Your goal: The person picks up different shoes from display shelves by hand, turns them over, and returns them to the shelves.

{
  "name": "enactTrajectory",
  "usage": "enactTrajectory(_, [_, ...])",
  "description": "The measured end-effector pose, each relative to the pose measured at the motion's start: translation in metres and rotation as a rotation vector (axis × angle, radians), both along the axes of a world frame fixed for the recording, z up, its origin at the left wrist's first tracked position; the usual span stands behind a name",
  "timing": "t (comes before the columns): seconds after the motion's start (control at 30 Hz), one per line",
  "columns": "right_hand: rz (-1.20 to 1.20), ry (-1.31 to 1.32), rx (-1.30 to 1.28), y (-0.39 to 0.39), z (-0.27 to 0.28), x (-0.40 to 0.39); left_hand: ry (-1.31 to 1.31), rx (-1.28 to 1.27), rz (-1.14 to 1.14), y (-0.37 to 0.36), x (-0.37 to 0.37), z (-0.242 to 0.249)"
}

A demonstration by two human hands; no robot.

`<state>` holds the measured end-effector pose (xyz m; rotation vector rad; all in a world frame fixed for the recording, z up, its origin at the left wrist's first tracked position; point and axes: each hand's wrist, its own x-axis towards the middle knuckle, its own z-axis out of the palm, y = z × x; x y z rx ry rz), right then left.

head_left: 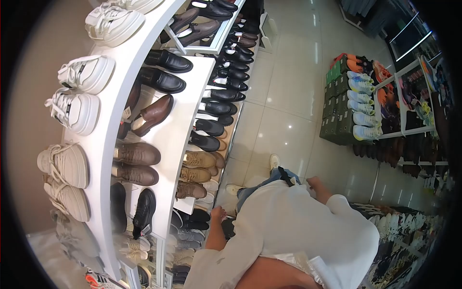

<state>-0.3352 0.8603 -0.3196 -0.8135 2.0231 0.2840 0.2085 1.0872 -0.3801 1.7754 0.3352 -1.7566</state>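
Note:
My left hand [219,213] hangs low beside the lower shoe shelf, its fingers curled closed. A dark thing [228,228] shows just below it; whether the hand grips it I cannot make out. Closest to that hand are black shoes [196,215] and brown lace-up boots [191,190] on the lower rack. On the other side of my body, my right hand [314,183] is held out over the tiled floor near my waist. Its fingers look loosely extended, with nothing visible in them.
A curved white shelf [103,159] carries white sneakers [86,113] and beige sneakers [70,166]. Brown loafers [153,115] and black dress shoes [163,79] stand on the tier below. Across the glossy floor [284,96] are stacked shoe boxes [337,113] and a sneaker rack [402,103].

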Motion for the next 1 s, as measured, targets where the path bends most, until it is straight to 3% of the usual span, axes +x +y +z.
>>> enactTrajectory(0.03, [-0.011,-0.022,-0.015,-0.011,-0.01,-0.014,-0.005,-0.003,0.01,-0.021,-0.018,0.012])
enactTrajectory(0.1, [-0.015,-0.063,-0.035,-0.041,-0.03,-0.049,-0.261,0.108,-0.109,-0.073,-0.055,0.049])
enactTrajectory(0.17, [-0.071,-0.14,-0.052,-0.057,-0.044,-0.076,-0.294,0.077,-0.151,-0.112,-0.086,0.068])
enactTrajectory(0.2, [-0.068,-0.142,-0.047,-0.066,-0.04,-0.085,-0.349,0.075,-0.273,-0.136,-0.107,0.08])
enactTrajectory(0.27, [-0.197,-0.164,-0.167,-0.087,-0.022,-0.096,-0.399,0.078,-0.384,-0.169,-0.136,0.081])
enactTrajectory(0.33, [-0.162,-0.156,-0.175,-0.108,-0.011,-0.105,-0.392,-0.012,-0.543,-0.198,-0.156,0.075])
enactTrajectory(0.47, [-0.227,-0.227,-0.295,-0.152,-0.012,-0.099,-0.467,-0.06,-0.62,-0.263,-0.175,0.085])
enactTrajectory(0.57, [-0.145,-0.292,-0.406,-0.216,0.005,-0.071,-0.616,-0.213,-0.517,-0.336,-0.174,0.092])
enactTrajectory(0.6, [-0.138,-0.305,-0.427,-0.247,0.005,-0.06,-0.742,-0.33,-0.54,-0.369,-0.176,0.116])
enactTrajectory(0.67, [0.082,-0.301,-0.717,-0.308,0.006,-0.038,-0.897,-0.554,-0.518,-0.429,-0.175,0.146])
enactTrajectory(0.73, [0.134,-0.374,-0.884,-0.388,0.084,0.014,-0.95,-0.763,-0.434,-0.507,-0.166,0.194])
enactTrajectory(0.83, [0.225,-0.598,-1.059,-0.501,0.205,0.097,-1.004,-1.12,-0.296,-0.614,-0.158,0.323])
enactTrajectory(1.0, [0.528,-0.8,-1.353,-0.622,0.391,0.214,-1.579,-1.526,-0.258,-0.714,-0.141,0.505])
